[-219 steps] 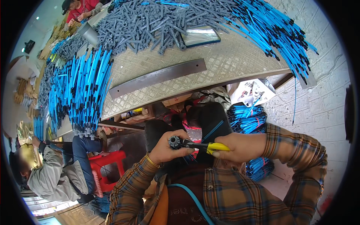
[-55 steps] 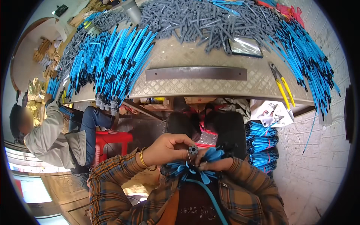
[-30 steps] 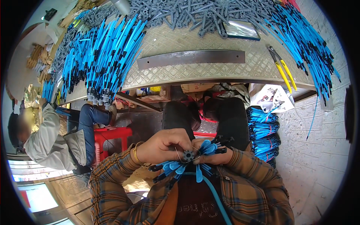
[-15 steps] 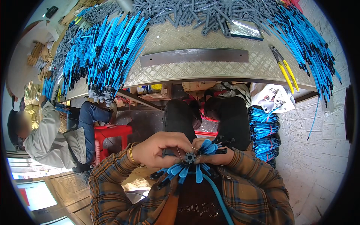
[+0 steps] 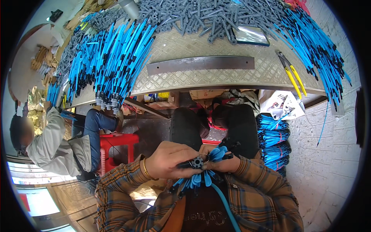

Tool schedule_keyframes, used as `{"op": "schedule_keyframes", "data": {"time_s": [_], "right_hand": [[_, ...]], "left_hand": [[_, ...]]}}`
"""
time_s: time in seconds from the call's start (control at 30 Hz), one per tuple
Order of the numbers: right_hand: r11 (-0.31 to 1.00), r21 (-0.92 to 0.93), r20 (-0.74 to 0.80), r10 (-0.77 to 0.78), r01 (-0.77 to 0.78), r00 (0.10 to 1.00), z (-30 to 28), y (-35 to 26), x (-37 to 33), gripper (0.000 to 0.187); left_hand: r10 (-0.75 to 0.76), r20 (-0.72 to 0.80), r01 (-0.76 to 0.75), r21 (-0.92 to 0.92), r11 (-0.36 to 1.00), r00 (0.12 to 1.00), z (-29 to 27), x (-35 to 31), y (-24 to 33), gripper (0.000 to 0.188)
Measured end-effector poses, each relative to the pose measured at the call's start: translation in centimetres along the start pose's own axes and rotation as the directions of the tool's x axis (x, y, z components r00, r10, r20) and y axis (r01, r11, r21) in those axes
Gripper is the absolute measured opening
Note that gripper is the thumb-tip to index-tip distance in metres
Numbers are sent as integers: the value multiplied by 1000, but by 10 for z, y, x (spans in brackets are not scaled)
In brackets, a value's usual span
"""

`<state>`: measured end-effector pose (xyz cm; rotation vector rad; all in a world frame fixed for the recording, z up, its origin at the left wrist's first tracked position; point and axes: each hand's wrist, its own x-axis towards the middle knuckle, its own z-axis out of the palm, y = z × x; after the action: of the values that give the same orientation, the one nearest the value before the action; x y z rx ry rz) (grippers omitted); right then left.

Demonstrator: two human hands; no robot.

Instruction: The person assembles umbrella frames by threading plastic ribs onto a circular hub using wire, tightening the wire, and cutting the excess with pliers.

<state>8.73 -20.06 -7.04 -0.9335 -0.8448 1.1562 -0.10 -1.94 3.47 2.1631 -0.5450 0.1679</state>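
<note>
In front of my chest, my left hand (image 5: 168,160) is closed, with thumb and fingers gripping at a round grey plastic hub (image 5: 197,162) ringed with small holes. Thin wire ends show beside the hub, between the two hands. My right hand (image 5: 227,164) is closed around a bunch of blue strips with black tips (image 5: 217,154), right against the hub. More blue strips (image 5: 196,180) fan out below the hub, toward my body. The fingers cover part of where strips and hub meet.
Ahead is a patterned table (image 5: 174,46) with grey plastic parts (image 5: 185,15), blue bundles (image 5: 116,62), a metal bar (image 5: 201,64), yellow-handled pliers (image 5: 291,75) and a dark flat rectangular object (image 5: 250,35). Tied blue bundles (image 5: 273,143) stack at right. A person (image 5: 52,135) sits at left by a red stool (image 5: 119,145).
The left hand has shifted slightly right and down, its grip closer around the hub. The blue strips below the hub now spread less to the left. The right hand stays nearly in place.
</note>
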Motion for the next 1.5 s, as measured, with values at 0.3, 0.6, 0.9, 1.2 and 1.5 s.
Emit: {"op": "schedule_keyframes", "data": {"time_s": [0.3, 0.6, 0.9, 1.2, 1.5], "right_hand": [[942, 329, -67, 96, -69, 993, 4, -10, -7, 27], [987, 131, -1, 90, -89, 996, 1, -19, -10, 33], [988, -108, 160, 125, -108, 979, -1, -21, -7, 40], [995, -81, 289, 75, -53, 954, 4, -26, -3, 46], [993, 25, 245, 107, -116, 964, 9, -27, -9, 50]], "left_hand": [[-42, -160, 38, -25, 999, 986, 15, -5, 7, 29], [-72, -114, 62, -92, 994, 991, 17, -3, 12, 30], [-147, 151, 208, -567, 797, 978, 11, -9, -1, 29], [-177, 414, 429, -661, 616, 893, 3, 4, -14, 34], [-48, 453, 360, -633, 685, 890, 4, 14, -22, 36]]}}
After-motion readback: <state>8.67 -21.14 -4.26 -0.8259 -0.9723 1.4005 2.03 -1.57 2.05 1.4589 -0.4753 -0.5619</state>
